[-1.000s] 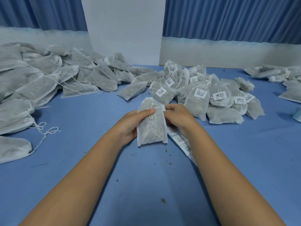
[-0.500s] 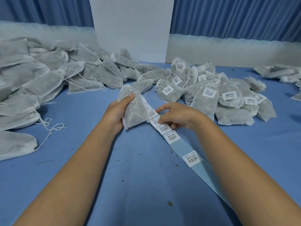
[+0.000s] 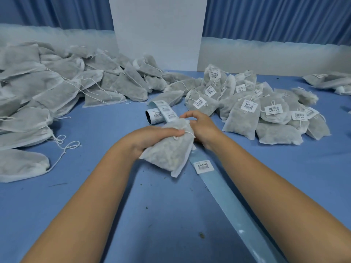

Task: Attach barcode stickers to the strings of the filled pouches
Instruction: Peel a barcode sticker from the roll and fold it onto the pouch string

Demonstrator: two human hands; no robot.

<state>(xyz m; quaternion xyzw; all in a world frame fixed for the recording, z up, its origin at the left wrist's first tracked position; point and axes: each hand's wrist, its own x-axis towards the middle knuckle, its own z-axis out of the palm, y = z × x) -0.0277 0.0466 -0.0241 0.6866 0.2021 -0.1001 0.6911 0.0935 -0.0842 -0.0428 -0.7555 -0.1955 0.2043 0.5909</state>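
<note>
Blue table (image 3: 95,205) before blue curtains (image 3: 266,16) | left: unlabelled filled pouches (image 3: 47,88) heaped | centre: left hand (image 3: 152,137) gripped one filled pouch (image 3: 169,154) over sticker strip (image 3: 228,202), drawstring (image 3: 182,132) on top | sticker roll (image 3: 154,115) just behind | right hand (image 3: 201,126) curled at pouch neck, pinch unclear | right: barcode-tagged pouches (image 3: 247,111) piled.

A filled grey-white fabric pouch (image 3: 169,150), its neck tied with a white string (image 3: 187,132), is lying tilted in the left hand (image 3: 152,137) at centre. A pale blue strip of white barcode stickers (image 3: 204,167) is running under it from near right to its far roll (image 3: 153,116).
</note>
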